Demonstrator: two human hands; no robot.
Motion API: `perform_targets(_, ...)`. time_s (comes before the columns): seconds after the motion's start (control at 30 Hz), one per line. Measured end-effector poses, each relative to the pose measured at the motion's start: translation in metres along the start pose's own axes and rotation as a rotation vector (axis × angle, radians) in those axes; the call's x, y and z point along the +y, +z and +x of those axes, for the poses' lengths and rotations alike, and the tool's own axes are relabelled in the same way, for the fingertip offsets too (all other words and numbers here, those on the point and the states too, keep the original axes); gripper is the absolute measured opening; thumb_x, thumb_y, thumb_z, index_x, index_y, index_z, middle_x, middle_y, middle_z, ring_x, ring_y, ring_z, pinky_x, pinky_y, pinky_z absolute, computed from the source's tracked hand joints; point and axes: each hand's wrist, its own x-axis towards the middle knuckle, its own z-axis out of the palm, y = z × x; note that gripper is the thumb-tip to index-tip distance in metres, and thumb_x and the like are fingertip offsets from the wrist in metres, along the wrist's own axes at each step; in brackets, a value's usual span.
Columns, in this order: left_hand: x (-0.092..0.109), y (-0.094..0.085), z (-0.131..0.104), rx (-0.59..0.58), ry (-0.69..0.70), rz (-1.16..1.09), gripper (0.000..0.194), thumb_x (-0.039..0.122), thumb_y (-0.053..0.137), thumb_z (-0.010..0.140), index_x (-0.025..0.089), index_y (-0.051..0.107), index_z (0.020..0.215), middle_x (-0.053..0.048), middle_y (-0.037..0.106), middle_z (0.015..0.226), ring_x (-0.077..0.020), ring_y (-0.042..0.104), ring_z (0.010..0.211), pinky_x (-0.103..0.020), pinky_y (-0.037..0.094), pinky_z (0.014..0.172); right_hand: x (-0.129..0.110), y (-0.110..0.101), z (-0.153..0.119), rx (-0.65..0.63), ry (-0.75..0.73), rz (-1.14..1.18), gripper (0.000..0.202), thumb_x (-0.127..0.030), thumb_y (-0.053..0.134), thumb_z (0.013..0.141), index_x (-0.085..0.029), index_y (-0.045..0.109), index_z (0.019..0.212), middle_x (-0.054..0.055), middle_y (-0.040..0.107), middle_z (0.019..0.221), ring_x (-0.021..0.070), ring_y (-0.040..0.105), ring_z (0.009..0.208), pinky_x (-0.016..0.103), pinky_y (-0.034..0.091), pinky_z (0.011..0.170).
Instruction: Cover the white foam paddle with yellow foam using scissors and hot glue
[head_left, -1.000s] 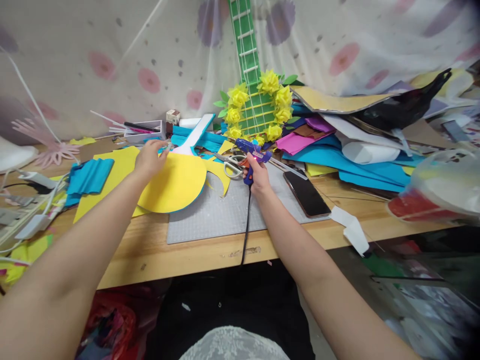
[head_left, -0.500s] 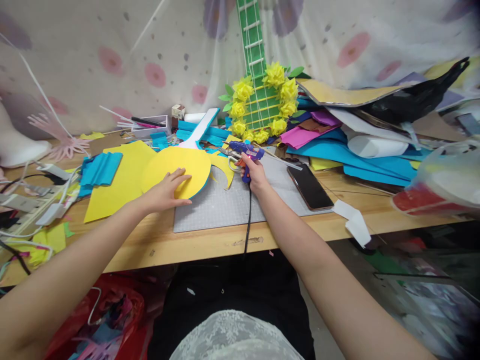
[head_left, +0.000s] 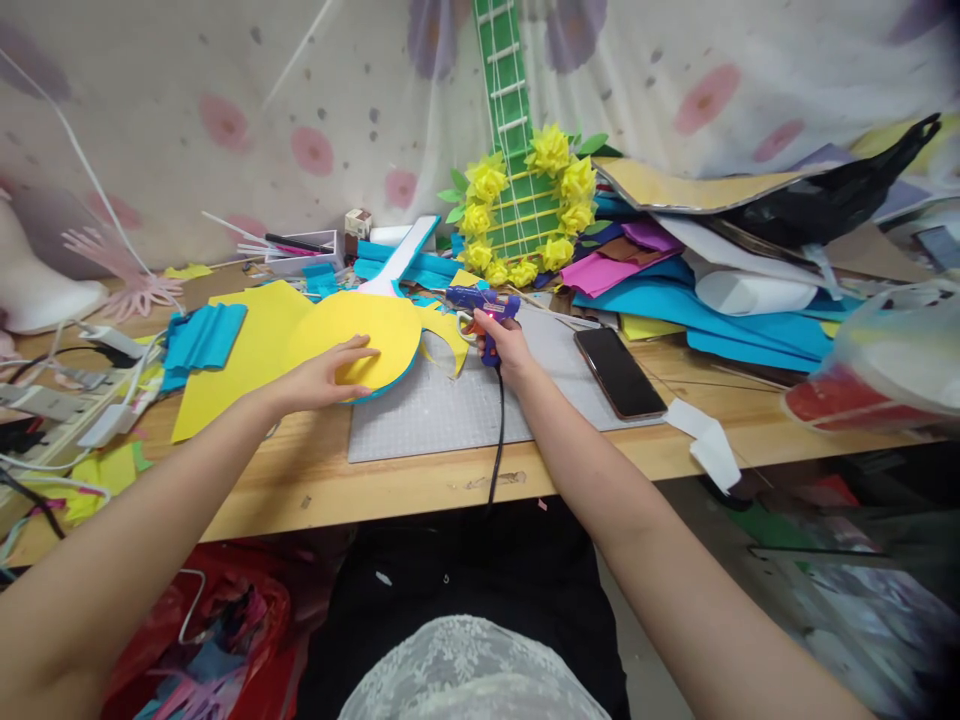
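My left hand rests with spread fingers on a round yellow paper piece that has a blue edge. The round piece lies partly on the grey cutting mat and partly over a yellow sheet. A blue hot glue gun is in the grip of my right hand, its nozzle pointing left and a small light glowing on it. Below its nozzle shows a pale loop, perhaps a scissors handle. Close by lies a curved yellow paper scrap.
A green paper guitar shape ringed with yellow flowers leans at the back. A phone lies at the mat's right. Stacked coloured paper and a plastic cup stand right; cables and a power strip lie left. The gun's cord crosses the front edge.
The glue gun has tilted slightly, its nozzle swinging a little left. My left hand has shifted slightly on the round piece, its thumb drawn nearer the edge.
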Motion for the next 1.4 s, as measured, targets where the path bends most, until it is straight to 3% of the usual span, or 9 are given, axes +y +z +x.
perform_targets(0.17,0.005,0.006,0.002,-0.005,0.042,0.045,0.083,0.069,0.05,0.072,0.02,0.041,0.139,-0.013,0.021,0.154,-0.0288,0.014,0.142,-0.044,0.016,0.113,-0.019,0.001,-0.008,-0.19,0.052,-0.064,0.033,-0.047,0.073,0.062,-0.017,0.064,0.07,0.003,0.069,0.074,0.0046,0.045,0.046,0.02,0.036,0.042)
perform_targets(0.27,0.018,0.019,0.011,0.073,0.059,0.108,0.087,0.067,0.054,0.07,0.018,0.037,0.14,-0.016,0.019,0.153,-0.031,0.008,0.143,-0.051,0.008,0.113,-0.032,-0.002,-0.013,-0.181,0.051,-0.107,0.029,-0.042,0.075,0.062,-0.017,0.064,0.069,0.003,0.068,0.071,0.0051,0.045,0.046,0.021,0.036,0.042)
perform_targets(0.47,0.037,0.036,0.037,0.156,0.065,0.035,0.073,0.051,0.053,0.077,0.016,0.038,0.139,-0.016,0.024,0.152,-0.0284,0.013,0.142,-0.048,0.012,0.114,-0.039,-0.016,-0.025,-0.162,0.026,-0.213,0.029,-0.043,0.074,0.064,-0.015,0.064,0.065,0.004,0.067,0.068,0.0055,0.044,0.045,0.021,0.033,0.04)
perform_targets(0.57,0.032,0.032,0.039,0.16,0.061,-0.054,0.069,0.05,0.053,0.076,0.018,0.043,0.136,-0.012,0.029,0.151,-0.0256,0.018,0.141,-0.043,0.016,0.114,-0.038,-0.022,-0.031,-0.203,0.042,-0.304,0.03,-0.044,0.073,0.065,-0.015,0.065,0.065,0.003,0.064,0.064,0.0054,0.043,0.044,0.021,0.03,0.039)
perform_targets(0.73,0.019,0.026,0.035,0.165,0.074,-0.142,0.074,0.064,0.048,0.074,0.015,0.051,0.131,-0.012,0.035,0.148,-0.0244,0.024,0.14,-0.036,0.02,0.114,-0.031,-0.021,-0.035,-0.291,0.081,-0.426,0.031,-0.044,0.071,0.067,-0.014,0.065,0.063,-0.001,0.056,0.051,0.0058,0.041,0.043,0.021,0.031,0.04)
perform_targets(0.87,0.016,0.025,0.034,0.17,0.118,-0.169,0.08,0.072,0.044,0.074,0.017,0.051,0.131,-0.012,0.04,0.145,-0.0253,0.027,0.139,-0.037,0.021,0.114,-0.024,-0.016,-0.037,-0.376,0.084,-0.499,0.034,-0.047,0.069,0.069,-0.014,0.065,0.066,0.001,0.061,0.057,0.0058,0.042,0.043,0.021,0.033,0.042)
perform_targets(1.07,0.017,0.021,0.033,0.145,0.137,-0.172,0.08,0.071,0.045,0.073,0.015,0.051,0.131,-0.012,0.043,0.143,-0.025,0.029,0.138,-0.038,0.022,0.114,-0.02,-0.001,-0.041,-0.473,0.079,-0.629,0.036,-0.051,0.067,0.069,-0.015,0.064,0.069,0.001,0.063,0.062,0.0054,0.043,0.043,0.021,0.034,0.042)
perform_targets(1.4,0.003,0.027,0.029,0.239,0.084,-0.123,0.081,0.075,0.044,0.071,0.016,0.055,0.126,-0.012,0.049,0.138,-0.0261,0.034,0.135,-0.039,0.025,0.112,-0.008,0.02,-0.039,-0.503,0.101,-0.724,0.04,-0.055,0.065,0.069,-0.016,0.062,0.072,0.001,0.062,0.066,0.006,0.045,0.045,0.021,0.037,0.043)
